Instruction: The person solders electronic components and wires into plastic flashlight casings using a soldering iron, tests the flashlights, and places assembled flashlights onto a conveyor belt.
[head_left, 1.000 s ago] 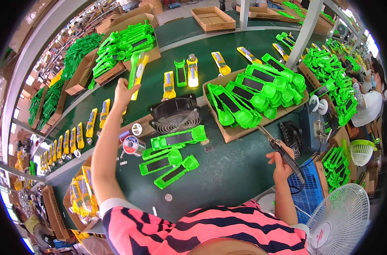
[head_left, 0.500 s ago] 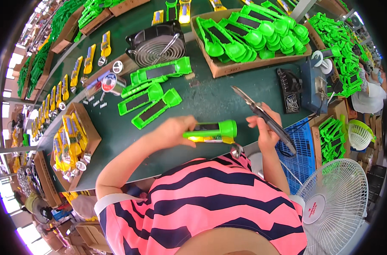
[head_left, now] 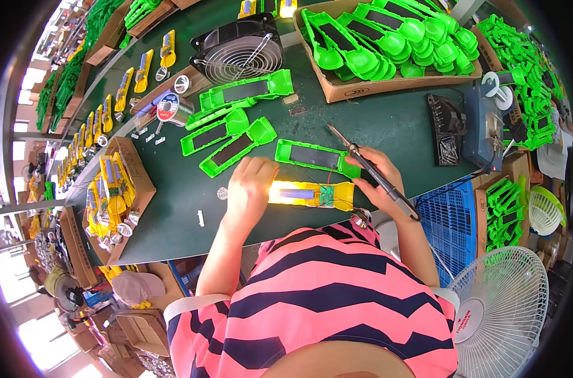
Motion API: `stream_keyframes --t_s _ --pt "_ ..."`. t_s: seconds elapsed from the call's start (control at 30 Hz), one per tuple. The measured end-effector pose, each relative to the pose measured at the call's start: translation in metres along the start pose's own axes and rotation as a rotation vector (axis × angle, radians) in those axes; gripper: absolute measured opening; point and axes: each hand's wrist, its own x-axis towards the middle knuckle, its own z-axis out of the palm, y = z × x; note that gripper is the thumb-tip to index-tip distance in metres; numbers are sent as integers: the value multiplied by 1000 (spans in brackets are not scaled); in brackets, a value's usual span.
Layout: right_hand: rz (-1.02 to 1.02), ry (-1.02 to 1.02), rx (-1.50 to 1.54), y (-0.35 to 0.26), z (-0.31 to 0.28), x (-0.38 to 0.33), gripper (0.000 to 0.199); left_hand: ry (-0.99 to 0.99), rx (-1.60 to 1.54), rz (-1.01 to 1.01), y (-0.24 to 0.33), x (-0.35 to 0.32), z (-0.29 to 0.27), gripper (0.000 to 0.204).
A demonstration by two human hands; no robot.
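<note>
My right hand (head_left: 382,179) is closed around the dark handle of a soldering iron (head_left: 376,173), its tip pointing up and left. My left hand (head_left: 252,184) has its fingers curled at the left end of a yellow flashlight housing (head_left: 344,196). A battery and a small green circuit board show inside this housing, and its left end glows brightly by my fingers. Just beyond lies a green flashlight shell (head_left: 312,156) with a dark panel, joined by thin wires; its right end is near my right fingers. A silvery reflector (head_left: 361,217) sits at the housing's lower right, against my shirt.
Several green shells (head_left: 236,148) lie left of a black metal fan (head_left: 239,50) and below it. A carton (head_left: 362,88) of green shells stands at the back. Left are a solder spool (head_left: 173,110) and a carton (head_left: 138,170) of yellow housings. A blue-grey station (head_left: 482,129) stands right.
The green shell has come off the yellow housing and lies beyond it, exposing the board and battery. My left hand has shifted left to the housing's end. The soldering iron has moved slightly left.
</note>
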Motion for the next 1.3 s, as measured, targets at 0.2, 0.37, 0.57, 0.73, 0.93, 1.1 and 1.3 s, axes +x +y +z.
stream_keyframes --t_s 0.2,0.37,0.57,0.73,0.93,1.1,1.3 --pt "14 35 22 2 3 1 56 -6 7 -209 5 16 32 15" --pt "56 23 58 4 2 -2 55 -43 -31 -199 -8 16 40 14" --pt "29 25 56 9 4 -3 56 -28 -32 -272 8 18 31 12" --pt "20 47 56 8 5 -4 58 -87 60 -256 7 14 39 13" --pt "63 23 91 8 4 -6 58 -29 19 -186 2 8 40 15" --pt "59 28 93 10 4 -7 57 39 -35 -105 35 21 24 13" --pt "11 38 19 15 7 -10 56 -171 -179 -82 46 15 51 10"
